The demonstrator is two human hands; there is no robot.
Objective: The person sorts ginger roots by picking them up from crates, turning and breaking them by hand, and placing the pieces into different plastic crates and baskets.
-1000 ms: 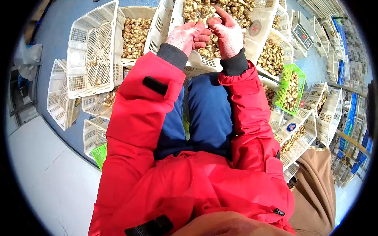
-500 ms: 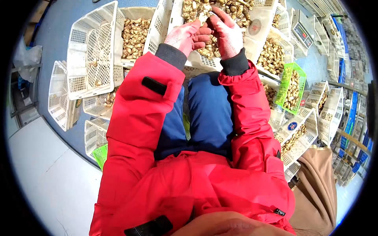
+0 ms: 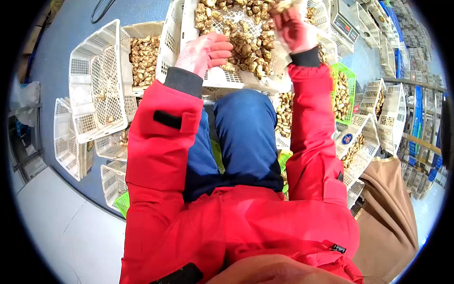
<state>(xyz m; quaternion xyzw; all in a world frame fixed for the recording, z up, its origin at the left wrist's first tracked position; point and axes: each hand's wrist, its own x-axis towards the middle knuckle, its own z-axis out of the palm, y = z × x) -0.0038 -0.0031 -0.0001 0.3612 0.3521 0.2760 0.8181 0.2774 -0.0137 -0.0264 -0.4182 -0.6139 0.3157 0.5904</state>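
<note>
My left hand (image 3: 204, 52), in a pinkish glove, is open over the left part of a white crate (image 3: 188, 21) of knobbly brown-and-cream roots (image 3: 246, 46). Its fingers point right and hold nothing. At the crate's right side, my right hand (image 3: 292, 28) is raised, its fingers closed on a pale brown root (image 3: 284, 5) near the top edge of the view. That hand is slightly blurred. Part of the crate's mesh floor shows between the roots.
Left stand an almost empty white crate (image 3: 75, 90) and a crate of roots (image 3: 144, 59). To the right are a green basket (image 3: 341, 97), a digital scale (image 3: 345, 26) and several white crates. Brown cloth (image 3: 385, 213) lies at lower right.
The two hands, close together before, are now apart; my right hand has moved right and up with a root. My left hand has moved left and down. The view has shifted.
</note>
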